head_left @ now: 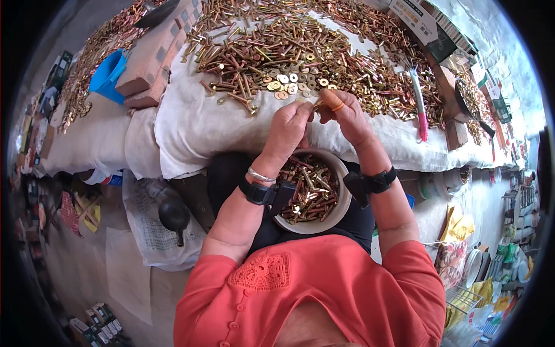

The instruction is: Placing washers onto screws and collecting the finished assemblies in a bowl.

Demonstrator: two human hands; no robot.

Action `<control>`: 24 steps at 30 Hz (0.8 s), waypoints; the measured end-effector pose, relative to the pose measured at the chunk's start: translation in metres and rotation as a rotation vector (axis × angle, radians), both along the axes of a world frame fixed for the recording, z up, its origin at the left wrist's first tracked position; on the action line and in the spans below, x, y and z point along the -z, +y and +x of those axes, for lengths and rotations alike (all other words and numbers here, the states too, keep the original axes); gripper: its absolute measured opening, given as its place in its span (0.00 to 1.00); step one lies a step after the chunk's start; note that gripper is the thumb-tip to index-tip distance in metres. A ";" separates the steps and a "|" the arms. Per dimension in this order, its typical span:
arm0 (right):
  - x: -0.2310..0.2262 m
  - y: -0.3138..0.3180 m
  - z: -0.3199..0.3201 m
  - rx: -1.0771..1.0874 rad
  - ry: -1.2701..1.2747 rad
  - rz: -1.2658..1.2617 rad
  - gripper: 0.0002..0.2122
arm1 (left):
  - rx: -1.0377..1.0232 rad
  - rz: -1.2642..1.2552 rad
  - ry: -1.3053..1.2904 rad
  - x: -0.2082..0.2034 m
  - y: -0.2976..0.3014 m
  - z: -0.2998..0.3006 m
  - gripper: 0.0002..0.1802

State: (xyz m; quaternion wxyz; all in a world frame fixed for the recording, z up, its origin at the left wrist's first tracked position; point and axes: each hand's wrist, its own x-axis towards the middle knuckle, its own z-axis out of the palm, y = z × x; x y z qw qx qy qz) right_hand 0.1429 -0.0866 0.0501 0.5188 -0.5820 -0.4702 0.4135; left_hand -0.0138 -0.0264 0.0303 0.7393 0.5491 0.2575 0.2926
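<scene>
The head view shows a small brass-coloured piece (317, 106) just beyond the tub (342, 215), above its far rim; fingertips cover most of it, so whether it is a bolt, washers or both cannot be told. The left hand (289, 124) and the right hand (346, 113) meet there, fingers nearly closed, both apparently pinching it. To do this well, probably steady the piece with one hand and work with the other, keeping the fingertips clear of its end. Bolts (311, 194) lie jumbled inside the tub, directly below, so a piece released from here should fall only a little way if the hands draw back over it. Flat washers (293, 81) lie beyond the tub on the cloth-covered bench (214, 134), within easy reach, before a wide heap of loose bolts (248, 52).
</scene>
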 end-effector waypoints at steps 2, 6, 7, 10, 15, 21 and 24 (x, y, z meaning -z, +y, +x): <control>0.000 0.002 -0.008 0.014 0.151 0.073 0.19 | 0.001 -0.003 -0.061 0.001 -0.001 0.002 0.15; 0.017 0.019 -0.026 -0.050 0.357 0.038 0.20 | -0.084 -0.047 -0.136 0.003 -0.001 0.008 0.16; 0.014 0.024 -0.031 -0.035 0.149 0.003 0.21 | -0.150 -0.077 -0.129 -0.001 0.001 0.007 0.16; 0.004 0.011 -0.059 0.055 -0.589 0.219 0.24 | -0.340 0.201 -0.052 0.014 0.029 -0.005 0.15; -0.021 0.004 -0.071 0.158 -0.783 0.433 0.25 | -0.319 0.116 -0.165 0.015 0.022 0.001 0.15; 0.010 0.015 -0.025 0.124 -0.264 0.261 0.24 | -0.130 -0.181 -0.137 0.003 0.010 0.001 0.15; 0.007 0.013 -0.023 0.112 -0.171 0.203 0.16 | -0.087 -0.191 -0.164 0.002 0.007 -0.001 0.15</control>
